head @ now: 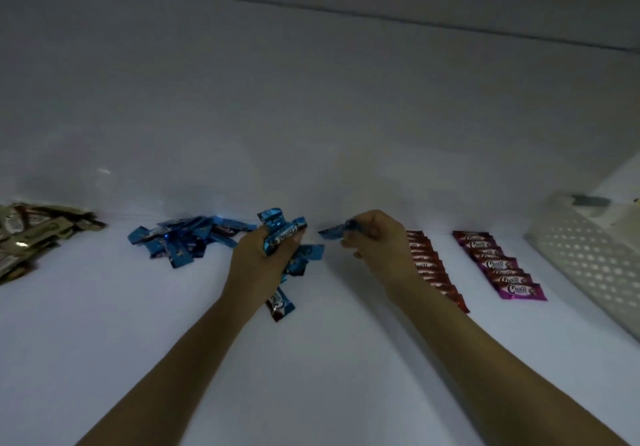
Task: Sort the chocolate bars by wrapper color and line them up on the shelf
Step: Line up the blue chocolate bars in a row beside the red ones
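Observation:
My left hand (258,265) grips a bunch of blue-wrapped chocolate bars (282,234) over the white shelf (311,359); some of them stick out below the hand. My right hand (375,238) pinches a single blue bar (334,232) just to the right of that bunch. A loose heap of blue bars (183,239) lies left of my left hand. A line of red bars (431,265) runs toward me, partly hidden by my right wrist. Right of it lies a neat line of purple bars (500,265).
A pile of gold and brown-wrapped bars (31,236) sits at the far left edge. A white perforated basket (588,255) lies at the far right. The white back wall (311,116) rises just behind the bars.

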